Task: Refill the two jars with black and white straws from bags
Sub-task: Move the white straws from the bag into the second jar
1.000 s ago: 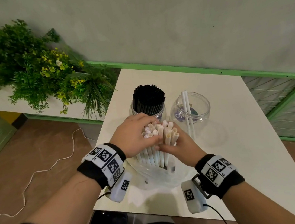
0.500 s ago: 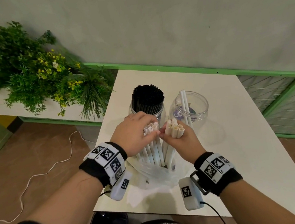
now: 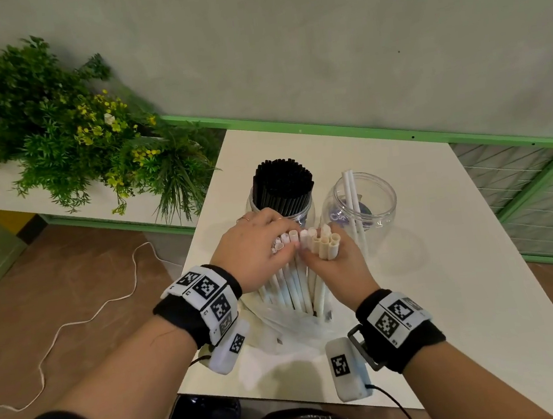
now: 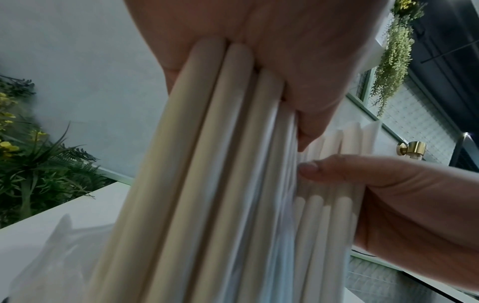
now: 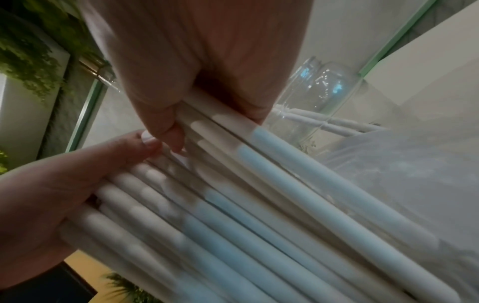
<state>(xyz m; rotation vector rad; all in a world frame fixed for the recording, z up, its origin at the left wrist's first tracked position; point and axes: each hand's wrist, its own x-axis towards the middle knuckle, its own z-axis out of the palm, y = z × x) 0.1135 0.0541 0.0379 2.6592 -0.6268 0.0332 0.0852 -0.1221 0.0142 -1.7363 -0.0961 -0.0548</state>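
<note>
Table (image 3: 444, 242) white — green-trimmed wall (image 3: 353, 45), plants (image 3: 63, 137).

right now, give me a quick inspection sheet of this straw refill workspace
surface: white table, square-edged, against a grey wall
job's things: black straws fill the left jar; right jar holds only two white straws; a bundle of white straws stands in a clear bag
clutter: nothing seen
hands: left hand grips part of the bundle; right hand grips a smaller bunch split off beside it
cables: white cord trailing on the floor; thin black lead from the right wrist camera
surroundings: green plants with yellow flowers in a white planter left of the table; green rail along the wall; brown floor
</note>
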